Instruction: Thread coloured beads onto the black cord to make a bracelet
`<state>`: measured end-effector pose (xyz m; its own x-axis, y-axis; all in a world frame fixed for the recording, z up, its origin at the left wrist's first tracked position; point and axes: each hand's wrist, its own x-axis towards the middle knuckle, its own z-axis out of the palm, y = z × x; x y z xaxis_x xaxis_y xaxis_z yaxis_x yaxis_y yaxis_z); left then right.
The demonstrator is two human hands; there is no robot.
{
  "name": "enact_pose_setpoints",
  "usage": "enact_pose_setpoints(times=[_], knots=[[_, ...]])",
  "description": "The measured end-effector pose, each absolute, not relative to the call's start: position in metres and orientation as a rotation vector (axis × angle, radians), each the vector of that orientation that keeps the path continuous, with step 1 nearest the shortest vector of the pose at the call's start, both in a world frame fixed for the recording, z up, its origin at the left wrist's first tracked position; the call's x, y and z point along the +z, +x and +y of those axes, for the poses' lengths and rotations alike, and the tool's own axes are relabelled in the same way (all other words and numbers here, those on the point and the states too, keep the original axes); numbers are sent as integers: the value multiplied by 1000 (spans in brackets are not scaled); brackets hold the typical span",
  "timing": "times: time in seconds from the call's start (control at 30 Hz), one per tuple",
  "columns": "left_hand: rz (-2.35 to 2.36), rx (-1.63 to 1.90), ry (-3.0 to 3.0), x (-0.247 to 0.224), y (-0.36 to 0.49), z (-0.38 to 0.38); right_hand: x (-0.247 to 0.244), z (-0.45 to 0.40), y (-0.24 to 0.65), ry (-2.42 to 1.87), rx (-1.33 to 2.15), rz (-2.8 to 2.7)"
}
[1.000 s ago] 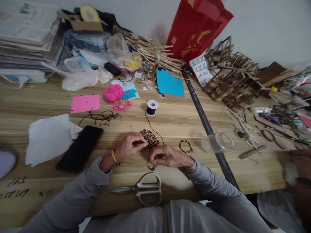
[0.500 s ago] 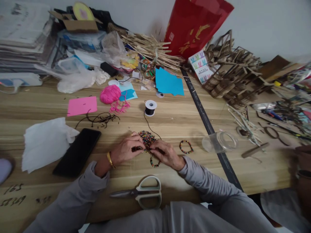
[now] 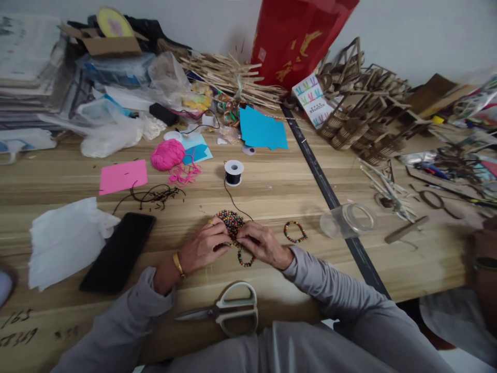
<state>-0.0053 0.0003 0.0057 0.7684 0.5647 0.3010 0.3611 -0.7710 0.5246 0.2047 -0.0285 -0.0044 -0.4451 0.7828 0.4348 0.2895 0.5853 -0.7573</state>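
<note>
A heap of small multicoloured beads (image 3: 232, 221) lies between my hands. My left hand (image 3: 207, 242) is at the heap's left edge, fingers pinched; whatever they hold is too small to make out. My right hand (image 3: 263, 243) pinches the thin black cord at the heap's right side. A short curved string of beads (image 3: 246, 264) lies below, partly covered by the right fingers. Black cord runs from a white spool (image 3: 234, 173) down behind my right hand. To the right rests a closed beaded bracelet (image 3: 295, 232).
Scissors (image 3: 237, 309) lie in front of me. A black phone (image 3: 118, 253) and white tissue (image 3: 64, 243) are at left, near cut black cords (image 3: 155, 194) and pink yarn (image 3: 167, 154). A clear jar (image 3: 347, 221) lies right. Another person's arm (image 3: 487, 254) shows at far right.
The view has shifted slightly, so most things on the table appear further left. Both hands stay at the bead heap, with only small finger movement.
</note>
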Motion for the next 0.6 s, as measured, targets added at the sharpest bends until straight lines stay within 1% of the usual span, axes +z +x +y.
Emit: enact_pose_setpoints(times=[0.6], knots=[[707,593,2651,2,3,-4,-7,-27,205,-926,759,-1928]])
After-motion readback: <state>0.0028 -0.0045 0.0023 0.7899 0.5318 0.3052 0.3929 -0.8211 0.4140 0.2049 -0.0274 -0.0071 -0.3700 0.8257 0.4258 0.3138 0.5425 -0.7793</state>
